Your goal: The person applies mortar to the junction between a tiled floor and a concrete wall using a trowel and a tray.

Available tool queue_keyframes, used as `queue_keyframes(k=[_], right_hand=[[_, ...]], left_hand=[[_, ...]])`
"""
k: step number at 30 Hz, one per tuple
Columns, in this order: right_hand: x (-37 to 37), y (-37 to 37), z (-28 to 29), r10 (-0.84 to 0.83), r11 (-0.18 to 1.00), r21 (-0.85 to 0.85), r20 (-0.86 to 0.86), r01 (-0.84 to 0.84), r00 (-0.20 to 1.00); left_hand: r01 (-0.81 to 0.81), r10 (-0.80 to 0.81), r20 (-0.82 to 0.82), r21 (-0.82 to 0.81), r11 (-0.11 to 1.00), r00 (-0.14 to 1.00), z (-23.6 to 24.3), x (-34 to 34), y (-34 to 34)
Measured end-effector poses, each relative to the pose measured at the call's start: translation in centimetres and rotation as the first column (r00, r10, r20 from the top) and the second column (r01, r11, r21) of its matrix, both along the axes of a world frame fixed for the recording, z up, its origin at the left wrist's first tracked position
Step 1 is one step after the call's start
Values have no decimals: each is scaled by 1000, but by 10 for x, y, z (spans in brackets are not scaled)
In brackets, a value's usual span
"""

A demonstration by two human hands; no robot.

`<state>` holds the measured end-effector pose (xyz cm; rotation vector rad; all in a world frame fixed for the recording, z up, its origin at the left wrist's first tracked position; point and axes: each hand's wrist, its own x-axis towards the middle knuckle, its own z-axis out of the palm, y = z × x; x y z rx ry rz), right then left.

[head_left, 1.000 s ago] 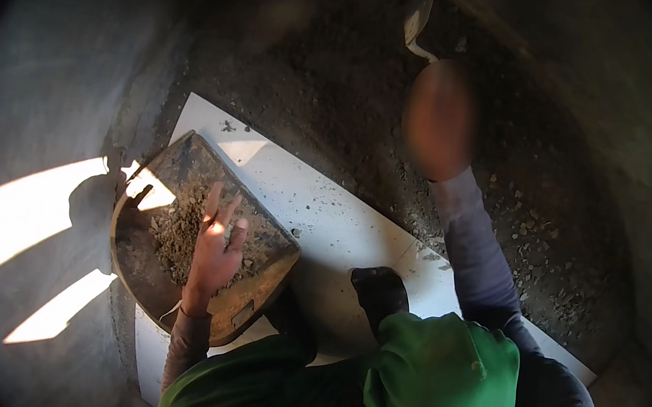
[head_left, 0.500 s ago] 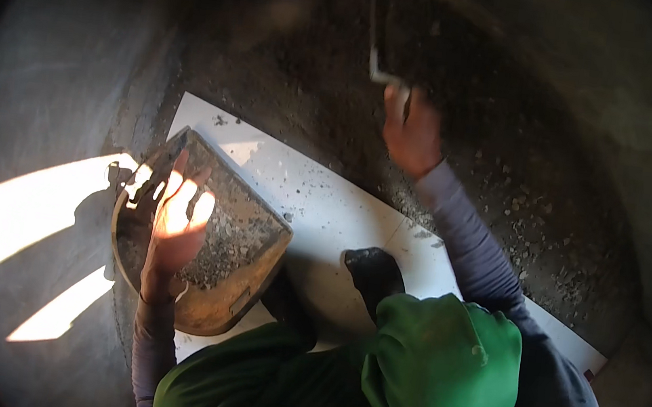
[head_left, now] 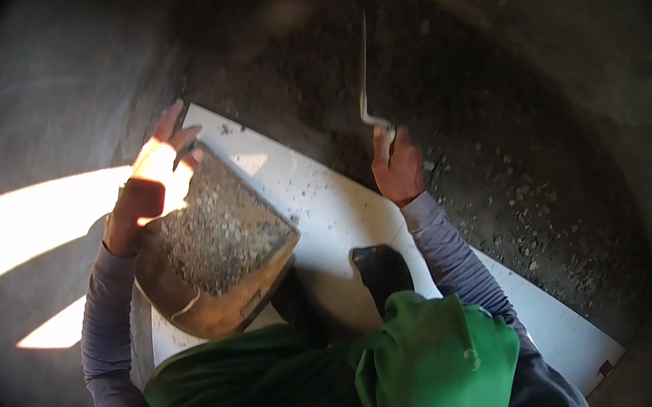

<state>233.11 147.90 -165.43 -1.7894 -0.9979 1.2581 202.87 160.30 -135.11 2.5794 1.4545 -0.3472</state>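
Observation:
My right hand [head_left: 400, 166] is closed round the handle of a trowel [head_left: 364, 70]. Its thin blade shows nearly edge-on, pointing away from me over the dark, dirty floor. At the left, my left hand [head_left: 157, 175] has its fingers spread and holds nothing visible. It is over the far left side of a worn, D-shaped pan [head_left: 208, 317]; whether it touches the rim I cannot tell. Grey rubble [head_left: 211, 242] of small chips and grit lies in the pan, which sits partly on a white board [head_left: 327, 191].
Loose chips [head_left: 538, 201] lie scattered over the dark floor [head_left: 301, 78] on the right. A curved grey wall [head_left: 53, 105] rises at the left, with bright sun patches [head_left: 40, 209]. My green-clad knee [head_left: 435, 371] and dark-covered foot [head_left: 383, 271] are close to the pan.
My left hand has moved left and away from me, off the middle of the pan, uncovering more rubble. My right hand has come nearer with the trowel.

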Motion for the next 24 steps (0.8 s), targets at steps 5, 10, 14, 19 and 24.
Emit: queue_keyframes(k=[5,10,14,19,24], right_hand=[[2,-6,48,-97,981,171,38,89,995],[-4,-25,-14,84,996,-23,16,-83,996],[18,-42,5,-189,962,204,17,182,982],[5,5,30,-85,982,-187,-384,13,919],[0,169,-7,-125,989,-150,-775,13,619]], left_hand=[[-75,74,-20,-59,995,997,-46,-27,-8],[-38,32,-36,-199,979,999,-67,-80,-35],[-128,103,-112,-249,960,988,-44,-56,-58],[1,-86,-228,-349,937,970,-6,-64,-74],[-277,238,-152,-347,896,959,-32,-31,-75]])
